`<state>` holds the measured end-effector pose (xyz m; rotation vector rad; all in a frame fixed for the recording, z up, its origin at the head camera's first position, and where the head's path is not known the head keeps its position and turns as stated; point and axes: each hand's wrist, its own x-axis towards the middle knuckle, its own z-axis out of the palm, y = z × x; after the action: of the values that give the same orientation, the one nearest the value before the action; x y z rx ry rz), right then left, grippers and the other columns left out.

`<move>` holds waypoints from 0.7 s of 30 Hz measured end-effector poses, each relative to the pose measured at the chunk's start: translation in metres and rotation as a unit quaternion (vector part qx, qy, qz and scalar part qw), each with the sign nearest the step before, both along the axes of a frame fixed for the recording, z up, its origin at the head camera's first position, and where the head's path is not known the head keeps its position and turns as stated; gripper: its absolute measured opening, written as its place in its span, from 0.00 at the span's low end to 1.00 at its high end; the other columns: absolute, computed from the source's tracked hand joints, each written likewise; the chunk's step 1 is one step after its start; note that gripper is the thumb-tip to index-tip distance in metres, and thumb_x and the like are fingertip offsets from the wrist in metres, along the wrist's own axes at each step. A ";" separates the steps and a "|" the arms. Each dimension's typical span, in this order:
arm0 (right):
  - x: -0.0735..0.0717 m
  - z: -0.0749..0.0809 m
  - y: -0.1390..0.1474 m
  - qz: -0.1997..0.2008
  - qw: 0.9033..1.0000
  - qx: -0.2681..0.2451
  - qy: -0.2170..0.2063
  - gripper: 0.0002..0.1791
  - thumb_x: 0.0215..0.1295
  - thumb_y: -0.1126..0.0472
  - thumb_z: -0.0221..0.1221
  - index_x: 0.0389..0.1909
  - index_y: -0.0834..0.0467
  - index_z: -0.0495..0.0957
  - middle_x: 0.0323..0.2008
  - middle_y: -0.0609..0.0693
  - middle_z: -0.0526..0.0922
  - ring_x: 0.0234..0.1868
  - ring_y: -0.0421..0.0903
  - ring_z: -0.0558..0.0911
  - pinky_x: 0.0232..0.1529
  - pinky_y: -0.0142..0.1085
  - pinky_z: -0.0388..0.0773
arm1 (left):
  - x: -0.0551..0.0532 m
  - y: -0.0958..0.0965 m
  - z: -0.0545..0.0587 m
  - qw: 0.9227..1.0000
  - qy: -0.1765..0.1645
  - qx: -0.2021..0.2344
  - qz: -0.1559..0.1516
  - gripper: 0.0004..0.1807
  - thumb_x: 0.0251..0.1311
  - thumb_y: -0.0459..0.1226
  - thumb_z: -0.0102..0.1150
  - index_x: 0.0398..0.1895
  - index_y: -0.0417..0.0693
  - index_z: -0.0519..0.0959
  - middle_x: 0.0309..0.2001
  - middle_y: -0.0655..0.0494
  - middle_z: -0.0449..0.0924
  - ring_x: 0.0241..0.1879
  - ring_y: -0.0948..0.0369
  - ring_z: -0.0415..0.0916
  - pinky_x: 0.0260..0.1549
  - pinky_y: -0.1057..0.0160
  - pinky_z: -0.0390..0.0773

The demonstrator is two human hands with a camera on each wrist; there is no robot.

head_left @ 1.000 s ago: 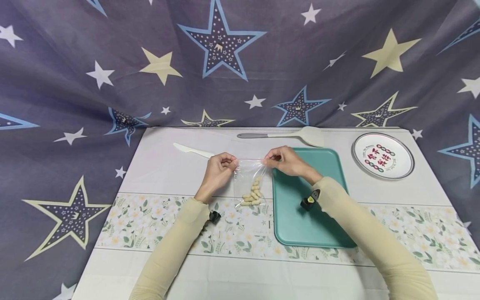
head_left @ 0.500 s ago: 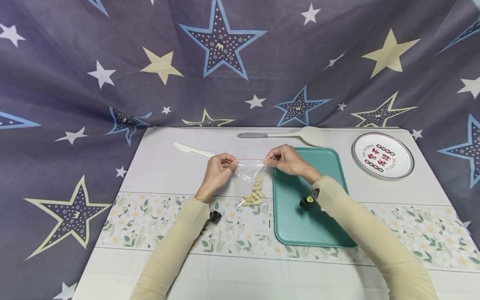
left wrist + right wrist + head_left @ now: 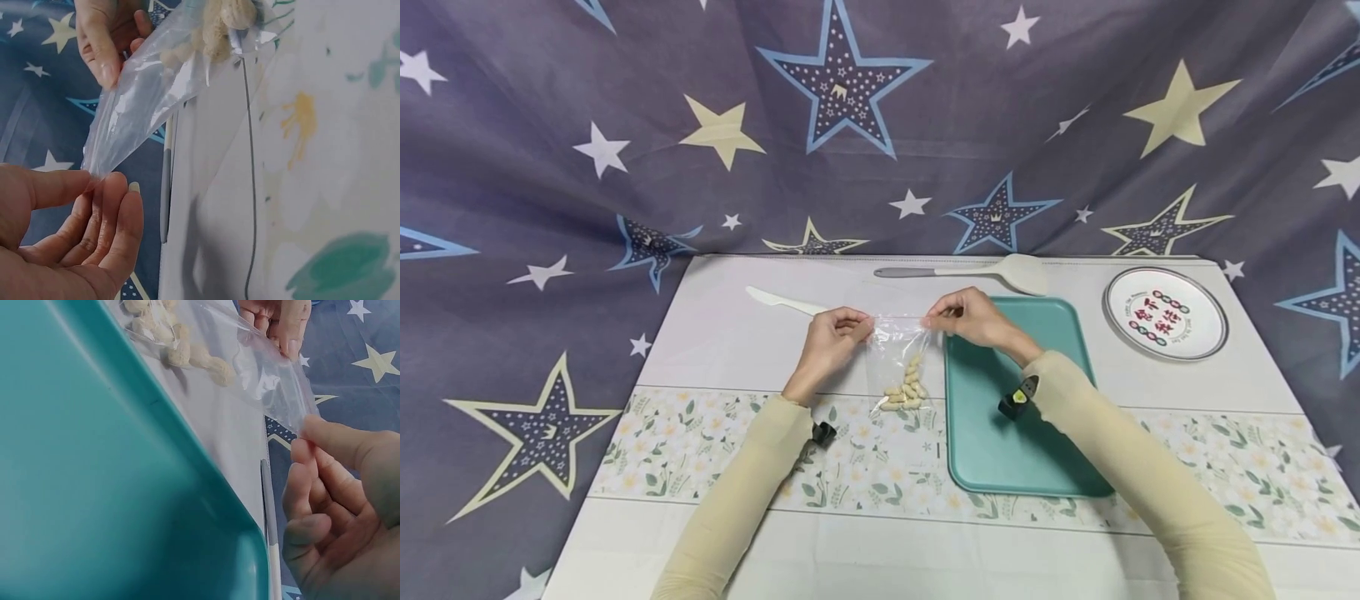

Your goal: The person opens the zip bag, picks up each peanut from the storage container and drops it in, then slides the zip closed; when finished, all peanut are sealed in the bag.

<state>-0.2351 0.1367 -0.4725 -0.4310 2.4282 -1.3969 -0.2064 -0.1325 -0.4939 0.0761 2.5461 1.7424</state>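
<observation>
A clear zip bag [image 3: 891, 354] hangs between my two hands, its pinkish zip edge stretched level along the top. Several peanuts in their shells [image 3: 904, 392] lie in the bottom of the bag, heaped toward its right side. With thumb and fingertips my left hand [image 3: 835, 340] pinches the bag's upper left corner. My right hand [image 3: 972, 321] pinches the upper right corner, above the edge of a teal tray [image 3: 1022, 467]. In the left wrist view the thumb [image 3: 59, 187] presses the bag's edge against the index finger.
Behind the left hand lies a white plastic knife [image 3: 782, 301]. A spatula [image 3: 970, 271] with a grey handle lies along the table's back edge. To the right of the tray is a white plate [image 3: 1198, 325] with red lettering. A star-patterned cloth [image 3: 925, 117] hangs behind the table.
Both hands and the bag have shifted very slightly left. The pinch at both corners stays the same, and the peanuts remain inside the bag.
</observation>
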 end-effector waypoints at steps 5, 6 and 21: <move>-0.003 -0.003 -0.001 0.008 1.000 -0.002 -0.006 0.11 0.71 0.55 0.67 0.42 0.60 0.89 0.31 0.60 0.84 0.30 0.51 0.76 0.28 0.31 0.69 | -0.003 -0.001 -0.004 1.000 -0.013 0.017 0.001 0.11 0.70 0.37 0.66 0.44 0.35 0.86 0.36 0.48 0.88 0.33 0.59 0.87 0.36 0.68 0.86; -0.003 -0.003 -0.001 0.010 1.000 -0.005 -0.008 0.11 0.71 0.56 0.67 0.42 0.60 0.89 0.31 0.60 0.84 0.30 0.51 0.76 0.29 0.30 0.70 | -0.004 -0.001 -0.004 1.000 -0.014 0.021 0.000 0.11 0.70 0.37 0.66 0.44 0.35 0.86 0.36 0.48 0.87 0.33 0.59 0.87 0.36 0.67 0.87; -0.004 -0.003 0.001 0.031 0.999 -0.013 0.000 0.09 0.73 0.59 0.64 0.43 0.62 0.88 0.33 0.63 0.83 0.27 0.41 0.73 0.31 0.29 0.71 | -0.006 0.002 -0.001 0.999 -0.029 0.033 -0.012 0.11 0.70 0.36 0.65 0.45 0.33 0.85 0.36 0.49 0.87 0.32 0.61 0.87 0.41 0.57 0.89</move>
<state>-0.2388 0.1379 -0.4759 -0.5088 2.3785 -1.4032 -0.2121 -0.1308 -0.4949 0.0574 2.4379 1.7928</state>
